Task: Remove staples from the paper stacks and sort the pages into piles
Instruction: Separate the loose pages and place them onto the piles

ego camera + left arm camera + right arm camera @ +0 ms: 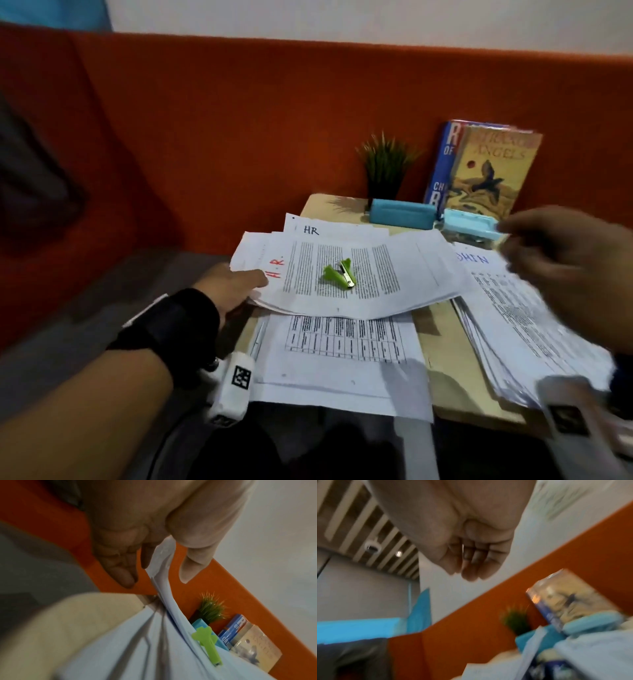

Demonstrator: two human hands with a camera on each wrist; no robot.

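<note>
- An orange sofa back (274, 130) runs behind everything, with a pale wall above it.
- A light wooden table (445, 346) stands in front of it and carries the papers.
- The right paper pile (534, 329) lies fanned on the table's right side, blue handwriting on its top sheet.
- A printed sheet with a grid table (342, 349) lies flat at the near edge, partly under the lifted stack.
- The paper stack (346, 277) marked "H.R." in red sits left of centre; its left edge is raised off the table.
- Two books (493, 171) stand upright at the back right, leaning on the sofa.
- The left hand (236, 284) grips that stack's left edge, thumb (193, 555) on top and fingers (120, 566) below.
- The right hand (561, 260) hovers blurred above the right pile; its fingers are curled inward and pinch a thin bright sliver, too blurred to name.
- A small potted plant (385, 164) stands at the back, left of the books.
- A blue hole punch (400, 213) and a light blue stapler (471, 224) lie in front of the plant and books.
- A green staple remover (340, 273) rests on top of the stack held by the left hand, near its middle.
</note>
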